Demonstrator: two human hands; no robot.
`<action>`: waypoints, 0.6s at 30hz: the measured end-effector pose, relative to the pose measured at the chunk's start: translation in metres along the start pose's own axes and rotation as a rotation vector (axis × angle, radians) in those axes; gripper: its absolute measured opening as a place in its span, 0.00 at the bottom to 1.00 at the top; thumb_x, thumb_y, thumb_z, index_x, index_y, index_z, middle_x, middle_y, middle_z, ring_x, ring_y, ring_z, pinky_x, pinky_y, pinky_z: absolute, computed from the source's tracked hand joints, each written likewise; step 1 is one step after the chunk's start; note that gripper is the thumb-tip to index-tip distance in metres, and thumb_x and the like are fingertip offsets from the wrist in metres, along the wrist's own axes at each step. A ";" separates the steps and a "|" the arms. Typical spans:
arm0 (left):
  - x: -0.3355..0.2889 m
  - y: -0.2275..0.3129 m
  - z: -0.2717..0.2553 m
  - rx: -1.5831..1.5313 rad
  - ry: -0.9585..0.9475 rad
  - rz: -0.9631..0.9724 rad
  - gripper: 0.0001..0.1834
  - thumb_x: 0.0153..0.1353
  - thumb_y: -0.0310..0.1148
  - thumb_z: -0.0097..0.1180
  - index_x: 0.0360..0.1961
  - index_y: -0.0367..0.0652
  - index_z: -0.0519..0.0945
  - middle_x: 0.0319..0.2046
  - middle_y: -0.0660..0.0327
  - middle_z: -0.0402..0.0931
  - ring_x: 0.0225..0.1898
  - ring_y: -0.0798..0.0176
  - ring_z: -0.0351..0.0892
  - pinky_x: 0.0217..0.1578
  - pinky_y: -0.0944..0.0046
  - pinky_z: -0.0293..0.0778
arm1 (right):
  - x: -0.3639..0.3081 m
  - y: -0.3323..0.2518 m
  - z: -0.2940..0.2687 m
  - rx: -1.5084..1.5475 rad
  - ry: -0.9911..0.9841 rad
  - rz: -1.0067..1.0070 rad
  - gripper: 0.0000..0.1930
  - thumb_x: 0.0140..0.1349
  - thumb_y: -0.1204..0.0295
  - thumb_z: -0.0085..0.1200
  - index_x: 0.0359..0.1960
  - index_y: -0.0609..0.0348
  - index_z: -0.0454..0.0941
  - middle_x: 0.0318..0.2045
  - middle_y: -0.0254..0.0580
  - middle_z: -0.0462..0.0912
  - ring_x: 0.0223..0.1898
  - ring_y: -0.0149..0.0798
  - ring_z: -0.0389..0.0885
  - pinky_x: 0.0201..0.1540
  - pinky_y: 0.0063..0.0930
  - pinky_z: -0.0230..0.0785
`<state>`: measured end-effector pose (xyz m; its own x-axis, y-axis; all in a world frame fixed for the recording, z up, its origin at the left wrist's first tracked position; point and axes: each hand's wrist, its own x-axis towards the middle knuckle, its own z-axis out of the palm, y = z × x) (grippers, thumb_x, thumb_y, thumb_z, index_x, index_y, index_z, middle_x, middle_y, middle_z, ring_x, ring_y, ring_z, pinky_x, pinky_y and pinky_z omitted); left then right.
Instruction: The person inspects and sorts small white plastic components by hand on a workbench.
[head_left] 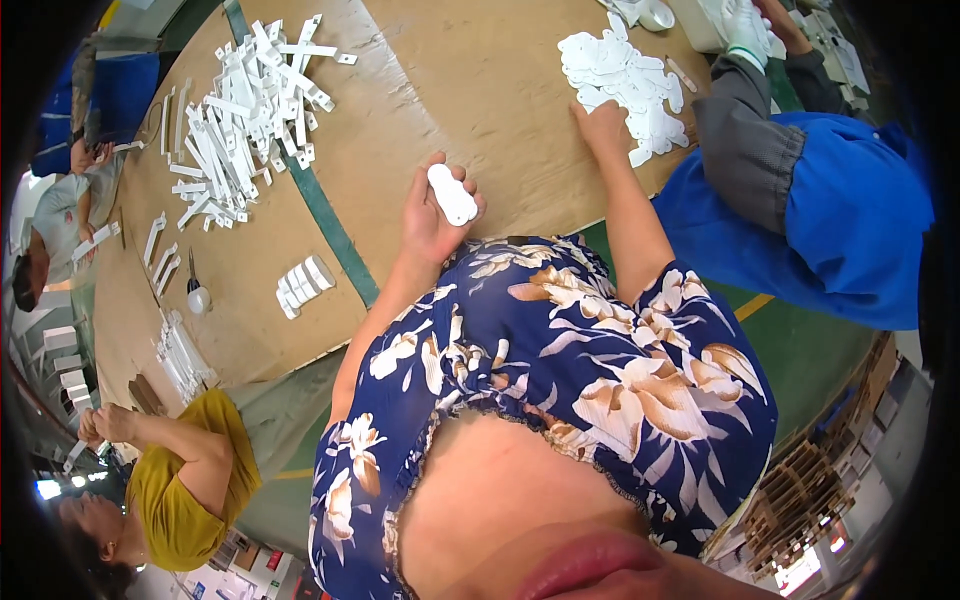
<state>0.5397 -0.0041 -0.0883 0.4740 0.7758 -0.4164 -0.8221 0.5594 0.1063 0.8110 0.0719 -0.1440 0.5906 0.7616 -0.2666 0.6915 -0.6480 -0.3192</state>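
My left hand (436, 217) is palm up over the table's near edge, its fingers curled round a white peanut-shaped flat piece (452, 195) with a small hole at its lower end. Whether more than one piece is stacked there I cannot tell. My right hand (603, 128) is at the near left edge of a heap of similar white flat pieces (632, 85). Its fingers are bent down, touching the heap, and their tips are partly hidden. Left of my left hand, several white pieces stand in short stacked rows (305, 286) on the table.
A large pile of white strips (250, 110) covers the far left of the brown table (440, 70). Nearer lie a dark-handled tool with a round white part (198, 298) and more strips (182, 358). A co-worker in blue (810, 220) sits close on the right; other people work on the left.
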 end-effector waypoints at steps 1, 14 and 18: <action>0.000 0.000 0.000 0.001 0.002 0.001 0.16 0.65 0.47 0.31 0.45 0.54 0.69 0.34 0.60 0.73 0.35 0.57 0.73 0.37 0.51 0.70 | 0.002 -0.004 -0.002 -0.008 0.018 0.026 0.30 0.49 0.53 0.55 0.43 0.69 0.69 0.42 0.58 0.73 0.44 0.54 0.74 0.45 0.42 0.68; -0.004 -0.004 0.000 -0.015 0.028 -0.027 0.16 0.65 0.46 0.32 0.45 0.54 0.68 0.32 0.60 0.73 0.34 0.57 0.72 0.37 0.54 0.69 | 0.035 0.052 0.000 -0.096 -0.179 -0.281 0.12 0.52 0.67 0.50 0.35 0.62 0.76 0.27 0.46 0.80 0.28 0.44 0.79 0.31 0.33 0.72; -0.004 -0.001 -0.002 -0.041 0.051 -0.012 0.16 0.65 0.46 0.31 0.44 0.53 0.68 0.31 0.59 0.73 0.33 0.56 0.72 0.36 0.54 0.68 | 0.006 0.030 -0.025 0.881 -0.696 -0.009 0.06 0.55 0.73 0.50 0.33 0.60 0.75 0.19 0.30 0.73 0.21 0.21 0.72 0.18 0.11 0.63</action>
<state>0.5376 -0.0084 -0.0882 0.4681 0.7529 -0.4626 -0.8291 0.5553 0.0648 0.8453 0.0570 -0.1319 0.0352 0.7815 -0.6229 -0.0037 -0.6232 -0.7821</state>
